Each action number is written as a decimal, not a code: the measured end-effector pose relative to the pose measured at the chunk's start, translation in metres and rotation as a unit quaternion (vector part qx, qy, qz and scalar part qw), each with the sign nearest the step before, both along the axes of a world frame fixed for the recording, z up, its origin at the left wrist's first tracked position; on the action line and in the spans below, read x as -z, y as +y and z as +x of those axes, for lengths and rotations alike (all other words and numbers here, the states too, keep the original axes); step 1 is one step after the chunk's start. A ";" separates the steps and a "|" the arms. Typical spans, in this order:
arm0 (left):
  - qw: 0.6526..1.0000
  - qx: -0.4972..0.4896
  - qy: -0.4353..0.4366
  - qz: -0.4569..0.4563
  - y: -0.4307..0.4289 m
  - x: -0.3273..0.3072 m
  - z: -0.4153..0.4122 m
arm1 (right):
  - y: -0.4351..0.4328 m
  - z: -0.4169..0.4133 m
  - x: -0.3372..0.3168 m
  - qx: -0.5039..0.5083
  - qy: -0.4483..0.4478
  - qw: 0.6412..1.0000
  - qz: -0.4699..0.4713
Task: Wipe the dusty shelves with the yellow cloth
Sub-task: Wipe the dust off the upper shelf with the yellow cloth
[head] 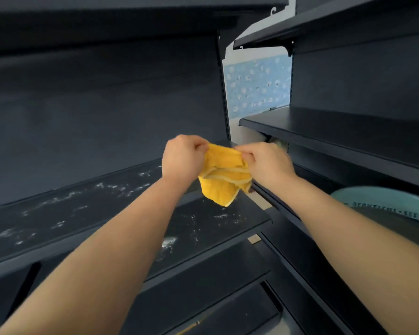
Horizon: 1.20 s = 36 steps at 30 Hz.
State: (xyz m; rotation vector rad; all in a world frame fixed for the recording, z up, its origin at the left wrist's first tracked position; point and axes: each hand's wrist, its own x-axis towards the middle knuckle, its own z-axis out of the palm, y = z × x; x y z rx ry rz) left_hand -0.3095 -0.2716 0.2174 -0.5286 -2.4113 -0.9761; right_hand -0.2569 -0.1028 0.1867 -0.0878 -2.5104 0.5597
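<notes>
A yellow cloth hangs bunched in the air between my two hands, above the right end of a dark shelf. My left hand pinches the cloth's upper left edge. My right hand grips its upper right part with curled fingers. White dust lies in streaks and specks along the shelf, from the far left to just below the cloth.
More dark shelves stand around: one overhead, two on the right unit, and lower ones below. A pale teal round container sits under the right shelf. Blue patterned wall shows through the gap.
</notes>
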 end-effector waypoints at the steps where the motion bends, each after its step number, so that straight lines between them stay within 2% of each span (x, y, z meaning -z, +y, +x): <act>1: 0.999 -0.001 0.046 0.028 0.000 -0.007 -0.010 | -0.004 -0.010 -0.005 0.017 0.045 0.999 -0.001; 3: 0.994 0.005 0.096 0.049 0.000 -0.015 -0.030 | -0.010 -0.028 -0.013 0.038 0.086 0.995 0.011; 4: 0.996 0.005 0.088 0.033 0.000 -0.016 -0.041 | -0.011 -0.037 -0.014 0.043 0.077 0.996 0.021; 7: 0.996 -0.002 -0.023 -0.085 -0.004 0.003 -0.073 | -0.009 -0.059 -0.007 0.044 -0.023 0.998 0.044; 9: 0.980 0.001 -0.107 -0.167 -0.009 0.020 -0.087 | -0.008 -0.072 0.002 0.028 -0.120 0.990 0.062; 11: 0.968 0.014 -0.165 -0.187 -0.014 0.035 -0.098 | -0.009 -0.084 0.013 0.012 -0.175 0.982 0.070; 13: 0.966 0.019 -0.188 -0.176 -0.016 0.042 -0.104 | -0.011 -0.094 0.018 0.008 -0.175 0.982 0.063; 14: 0.973 0.011 -0.172 -0.153 -0.015 0.042 -0.107 | -0.012 -0.099 0.017 0.006 -0.158 0.986 0.056; 16: 0.995 -0.026 -0.068 -0.062 -0.015 0.033 -0.110 | -0.014 -0.106 0.011 -0.010 -0.083 0.996 0.030; 18: 0.997 -0.046 0.053 0.031 -0.015 0.016 -0.109 | -0.015 -0.110 0.007 -0.032 0.017 0.999 0.005; 19: 0.995 -0.037 0.078 0.041 -0.014 0.011 -0.109 | -0.013 -0.112 0.007 -0.036 0.040 0.999 0.007; 20: 0.997 -0.025 0.071 0.009 -0.014 0.010 -0.111 | -0.009 -0.115 0.011 -0.034 0.035 0.999 0.014; 21: 0.997 -0.015 0.027 -0.070 -0.013 0.014 -0.112 | -0.002 -0.119 0.016 -0.029 0.007 0.999 0.023; 23: 0.964 -0.009 -0.106 -0.243 -0.008 0.031 -0.111 | 0.013 -0.128 0.028 -0.008 -0.078 0.996 0.035; 24: 0.952 -0.002 -0.138 -0.273 -0.006 0.040 -0.111 | 0.021 -0.132 0.033 0.000 -0.110 0.993 0.042; 27: 0.959 0.070 -0.091 -0.259 -0.004 0.060 -0.123 | 0.037 -0.143 0.042 -0.004 -0.141 0.988 0.058; 30: 0.898 0.183 -0.178 -0.358 -0.002 0.075 -0.135 | 0.050 -0.151 0.046 -0.021 -0.161 0.983 0.091; 32: 0.877 0.195 -0.203 -0.389 -0.001 0.091 -0.140 | 0.062 -0.154 0.049 -0.027 -0.175 0.978 0.107; 36: 0.914 0.137 -0.153 -0.349 0.010 0.101 -0.147 | 0.084 -0.159 0.058 -0.053 -0.184 0.976 0.100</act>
